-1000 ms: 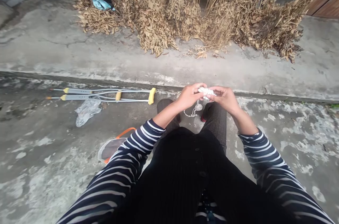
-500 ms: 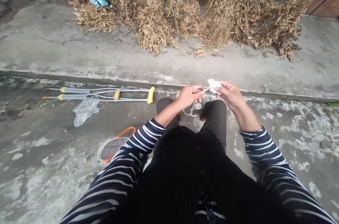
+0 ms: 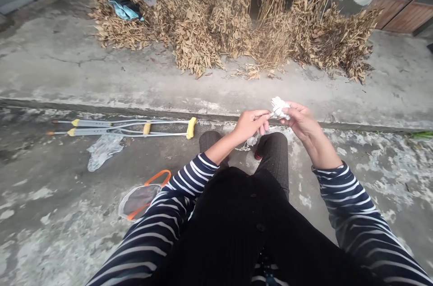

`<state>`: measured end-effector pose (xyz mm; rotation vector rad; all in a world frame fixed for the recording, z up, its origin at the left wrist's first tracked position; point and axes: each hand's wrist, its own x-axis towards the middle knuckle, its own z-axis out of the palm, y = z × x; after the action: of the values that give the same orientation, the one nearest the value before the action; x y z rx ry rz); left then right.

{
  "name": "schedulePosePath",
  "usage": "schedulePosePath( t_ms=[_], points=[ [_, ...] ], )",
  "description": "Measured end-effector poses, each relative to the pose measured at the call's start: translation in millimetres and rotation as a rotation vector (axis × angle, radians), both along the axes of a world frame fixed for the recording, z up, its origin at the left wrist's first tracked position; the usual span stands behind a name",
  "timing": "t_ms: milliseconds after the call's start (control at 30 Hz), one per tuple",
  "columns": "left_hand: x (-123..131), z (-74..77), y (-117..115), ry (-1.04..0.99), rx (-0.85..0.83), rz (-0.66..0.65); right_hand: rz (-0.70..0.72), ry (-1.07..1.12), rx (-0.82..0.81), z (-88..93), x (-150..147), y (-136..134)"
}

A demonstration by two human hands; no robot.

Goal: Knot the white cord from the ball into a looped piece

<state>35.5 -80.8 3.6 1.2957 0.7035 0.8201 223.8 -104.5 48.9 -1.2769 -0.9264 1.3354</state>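
Over my knees, my right hand grips a white bundle of folded strip, thumb and fingers pinching its right side. Close on its left, the fingertips of my left hand are pinched together on a thin white strip that runs to the bundle. The bundle's lower part is partly covered by my right fingers. On the ground between my feet lies a small coil of white strip, with a loose length trailing to its left, partly hidden beneath my left hand.
A pair of crutches with yellow pads lies at left, beside a clear plastic bag. Nearer me is a mesh bag with orange handles. A low concrete step crosses ahead, with dried plant bundles against the wall.
Both hands have shifted slightly right with the white bundle, and the left fingertips are closer to it. The whole view has tilted a little upward.
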Motion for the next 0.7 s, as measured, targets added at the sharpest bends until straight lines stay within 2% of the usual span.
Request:
schedulePosePath(
  t_ms=[167,333,500,633,700],
  points=[
    [-10.3,3.5,6.0,-0.158,-0.263,-0.239,0.064,-0.059,0.102,6.0,-1.8,-3.6],
    [-21.4,-1.9,17.5,0.01,-0.332,-0.501,0.177,-0.188,0.189,10.1,-2.4,-9.2],
    [-23.9,-12.2,31.7,0.2,-0.262,-0.676,0.271,-0.261,0.232,25.5,-4.5,-10.0],
    [-15.2,-16.6,36.0,0.333,-0.15,-0.738,0.334,-0.27,0.252,37.0,-11.1,-6.8],
    [-7.4,-16.0,36.1,0.344,-0.053,-0.706,0.358,-0.275,0.25,39.7,-16.5,-4.1]
  ],
)
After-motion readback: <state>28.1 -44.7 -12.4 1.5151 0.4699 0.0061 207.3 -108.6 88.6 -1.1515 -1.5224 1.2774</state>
